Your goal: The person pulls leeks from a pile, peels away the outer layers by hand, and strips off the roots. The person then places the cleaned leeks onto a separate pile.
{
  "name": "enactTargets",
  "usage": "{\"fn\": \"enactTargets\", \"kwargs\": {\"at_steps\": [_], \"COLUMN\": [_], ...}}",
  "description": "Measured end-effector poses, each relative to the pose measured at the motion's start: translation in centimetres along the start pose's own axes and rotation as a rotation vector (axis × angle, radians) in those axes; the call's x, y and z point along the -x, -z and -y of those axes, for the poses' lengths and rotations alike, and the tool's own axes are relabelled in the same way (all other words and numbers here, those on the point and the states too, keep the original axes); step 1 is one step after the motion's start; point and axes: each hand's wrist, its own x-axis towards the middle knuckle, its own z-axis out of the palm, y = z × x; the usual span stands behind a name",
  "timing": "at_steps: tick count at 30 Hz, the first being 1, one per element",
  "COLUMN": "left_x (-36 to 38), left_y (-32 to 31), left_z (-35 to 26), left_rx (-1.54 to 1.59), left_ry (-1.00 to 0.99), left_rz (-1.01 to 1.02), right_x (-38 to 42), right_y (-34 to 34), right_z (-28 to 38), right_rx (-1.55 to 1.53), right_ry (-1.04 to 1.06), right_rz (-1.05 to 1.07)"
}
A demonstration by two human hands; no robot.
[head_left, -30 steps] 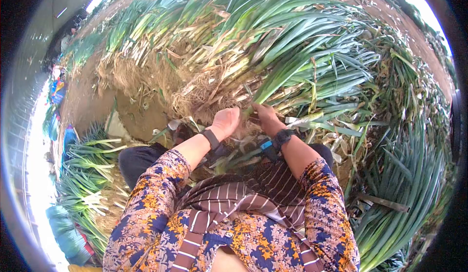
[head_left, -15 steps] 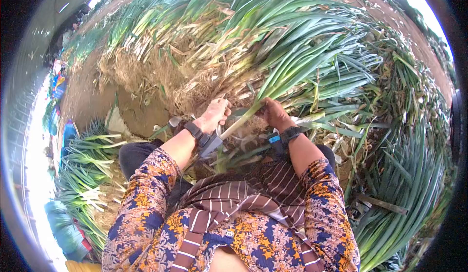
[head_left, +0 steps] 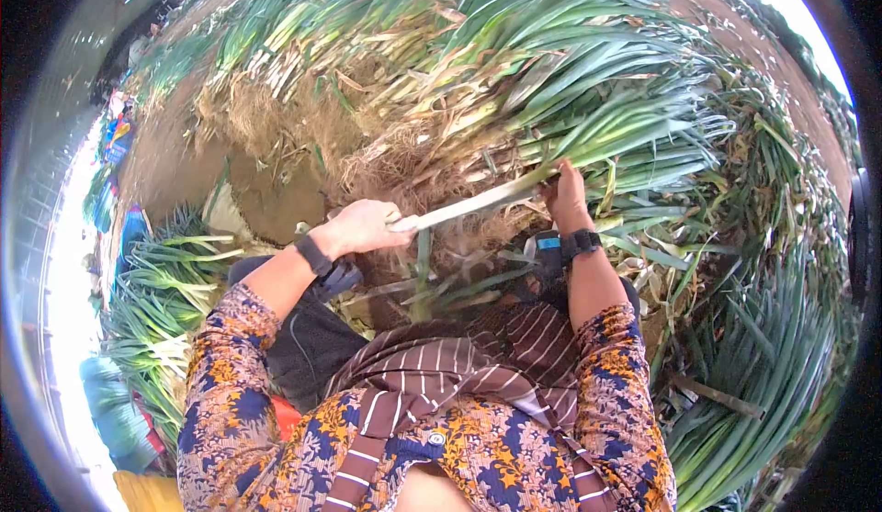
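A leek (head_left: 478, 202) with a long white stem lies slanted between my hands, its green leaves spreading to the upper right. My left hand (head_left: 367, 226) is closed at the stem's lower, white end. Higher up, my right hand (head_left: 567, 194) grips the stem where it turns green. Beyond both hands a large pile of leeks (head_left: 404, 80) shows tangled roots (head_left: 377, 158) facing me. Peeled leaf scraps (head_left: 459, 282) lie below the held stem, near my lap.
To the left is a smaller heap of leeks (head_left: 165, 301). Long green leaves (head_left: 763, 374) lie at the right, beside a narrow strip (head_left: 717, 393). Bare soil (head_left: 276, 202) shows at the left of the roots. A yellow item (head_left: 147, 492) is at the lower left.
My left hand has moved left and down and now holds the stem's white end. My right hand has moved right and up. The leek now lies flatter.
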Motion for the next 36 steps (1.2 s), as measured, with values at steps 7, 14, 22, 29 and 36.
{"fn": "enactTargets", "kwargs": {"at_steps": [7,14,22,29,36], "left_x": [5.6,9.6,9.2,0.4,-4.7], "left_y": [1.1,0.9,0.6,-1.3,-4.7], "left_z": [-2.0,0.3,-1.3,-7.5,-9.7], "left_rx": [-0.086,0.013,0.041,-0.004,0.603], "left_ry": [-0.067,-0.084,0.000,-0.223,-0.177], "left_rz": [-0.254,-0.310,-0.252,-0.640,-0.363], "right_x": [0.5,1.4,1.7,5.3,6.9], "right_y": [1.0,2.0,2.4,-2.7,-4.6], "right_z": [3.0,6.3,7.3,6.6,6.1], "right_rx": [-0.168,-0.448,-0.693,-0.642,-0.535], "right_ry": [0.028,0.158,0.224,0.121,0.060], "right_rz": [-0.077,-0.025,0.492,0.866,0.761]}}
